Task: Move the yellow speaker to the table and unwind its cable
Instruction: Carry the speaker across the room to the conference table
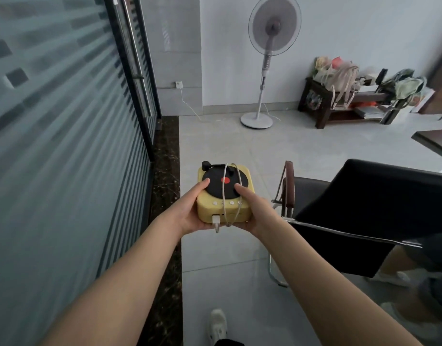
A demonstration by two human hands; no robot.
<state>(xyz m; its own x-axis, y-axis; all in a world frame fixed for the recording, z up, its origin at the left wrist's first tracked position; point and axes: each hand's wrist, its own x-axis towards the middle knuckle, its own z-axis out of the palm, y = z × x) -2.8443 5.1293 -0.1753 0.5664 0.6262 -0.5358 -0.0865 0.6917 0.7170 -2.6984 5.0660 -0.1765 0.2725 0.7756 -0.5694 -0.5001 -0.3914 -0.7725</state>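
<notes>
Both hands (190,211) around yellow speaker (223,196)

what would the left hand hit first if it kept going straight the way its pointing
The left hand is already pressed against the yellow speaker, so that comes first. Beyond it, only bare floor shows, though depth is hard to judge.

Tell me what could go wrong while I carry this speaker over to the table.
The white cable is only loosely looped around the yellow speaker, with its plug end dangling below; it could slip off or snag. Both the left hand and right hand are occupied, and the black chair stands close on your right, so you might bump it.
</notes>
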